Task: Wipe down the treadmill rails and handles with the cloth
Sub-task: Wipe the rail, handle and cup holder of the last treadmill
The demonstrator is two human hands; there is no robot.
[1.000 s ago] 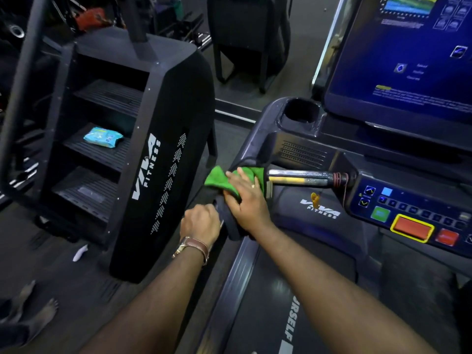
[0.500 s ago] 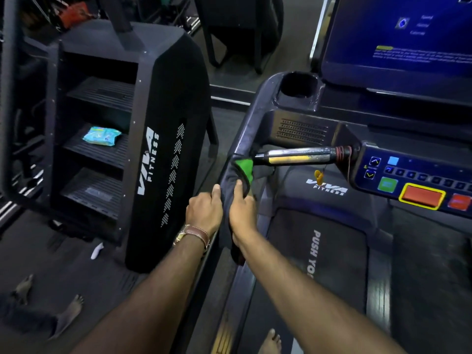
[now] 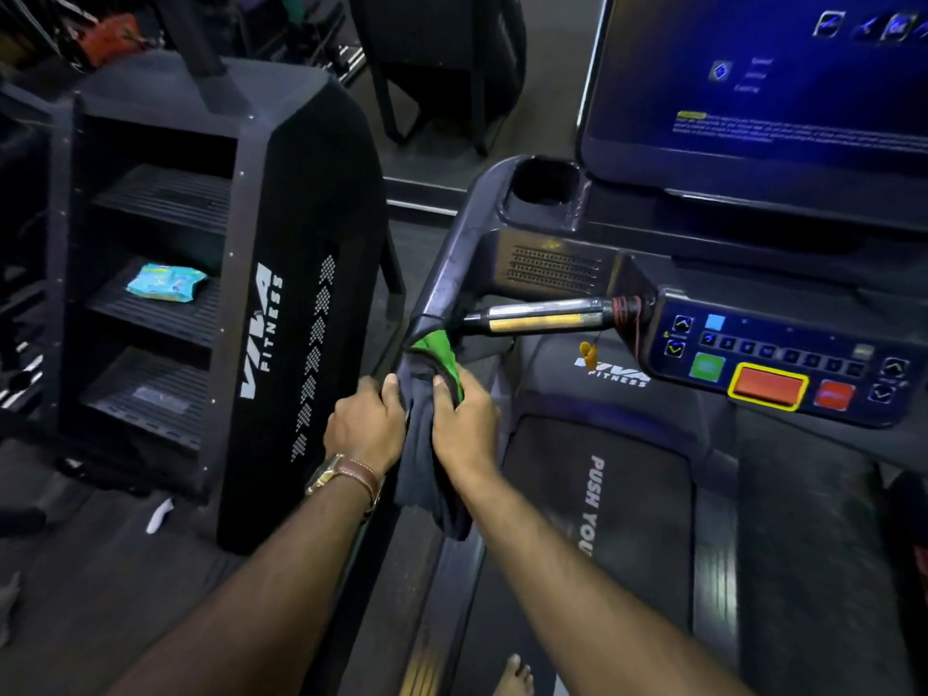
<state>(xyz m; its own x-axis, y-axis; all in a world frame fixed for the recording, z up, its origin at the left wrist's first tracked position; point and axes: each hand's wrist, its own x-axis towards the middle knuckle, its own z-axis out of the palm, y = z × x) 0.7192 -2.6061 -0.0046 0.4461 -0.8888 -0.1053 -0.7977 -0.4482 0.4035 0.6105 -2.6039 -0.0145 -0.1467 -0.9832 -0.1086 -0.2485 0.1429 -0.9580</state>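
Observation:
The green cloth (image 3: 436,350) is wrapped over the treadmill's left side handrail (image 3: 427,464), just below the corner where the rail meets the metal pulse handle (image 3: 542,316). My right hand (image 3: 464,429) grips the cloth against the rail from the right, fingers curled over its lower edge. On the rail's left side my left hand (image 3: 364,427), with a brown-strapped watch at its wrist, grips the dark rail level with the right hand. Most of the cloth is hidden under my right hand.
A black Viva Fitness stair machine (image 3: 281,293) stands close on the left, a blue wipes packet (image 3: 165,282) on one step. The console (image 3: 783,364) with coloured buttons, the lit screen (image 3: 778,82) and a cup holder (image 3: 545,185) lie right. Treadmill belt (image 3: 602,494) below; bare foot (image 3: 512,678).
My right hand slid the cloth off the rail's corner by the metal handle and down the side handrail toward me. My left hand kept its hold on the rail.

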